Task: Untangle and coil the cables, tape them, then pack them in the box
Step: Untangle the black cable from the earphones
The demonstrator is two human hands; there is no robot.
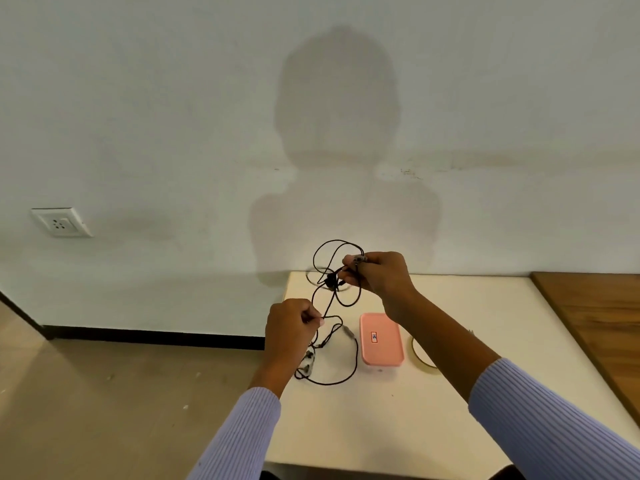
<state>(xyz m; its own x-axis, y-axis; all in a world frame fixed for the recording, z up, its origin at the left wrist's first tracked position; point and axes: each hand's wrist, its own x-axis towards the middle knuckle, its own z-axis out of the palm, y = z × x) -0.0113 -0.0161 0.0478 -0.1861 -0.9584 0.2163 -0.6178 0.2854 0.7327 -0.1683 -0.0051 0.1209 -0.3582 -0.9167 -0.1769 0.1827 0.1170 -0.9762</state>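
Note:
A tangle of thin black cables (pixel 337 299) hangs between my two hands above the white table (pixel 381 410). My right hand (pixel 379 273) is raised and pinches a cable end with a small plug, with loops and a knot dangling beside it. Lower down, my left hand (pixel 292 327) grips another strand in a fist. More cable and several plug ends trail onto the table below my left hand. The pink box (pixel 381 339) lies on the table with its lid on, right of the cables. A roll of tape (pixel 420 355) lies flat just right of the box.
The table stands against a white wall, its left edge near my left hand with bare floor beyond. A wooden surface (pixel 595 327) adjoins the table on the right. A wall socket (pixel 60 221) is at the far left.

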